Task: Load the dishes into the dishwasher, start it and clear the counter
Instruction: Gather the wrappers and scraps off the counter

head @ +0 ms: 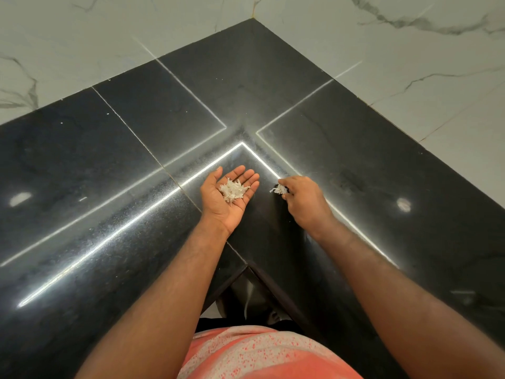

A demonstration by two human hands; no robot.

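pinching white scraps point(279, 190), black counter point(109, 165), marble walls point(82, 36)

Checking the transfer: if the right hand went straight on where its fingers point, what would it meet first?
Likely the left hand, palm-up with scraps in it; only counter lies between, though depth is unclear.

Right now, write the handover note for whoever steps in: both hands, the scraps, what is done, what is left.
Left hand: open, palm up over the black counter, carrying a pile of white scraps.
Right hand: pinches a small clump of the same scraps, just right of the left palm.
Done: most scraps seem gathered into the hands.
Left: probably drop the clump into the palm, then bin it all. Dishes and dishwasher are out of view, so their state is unknown.
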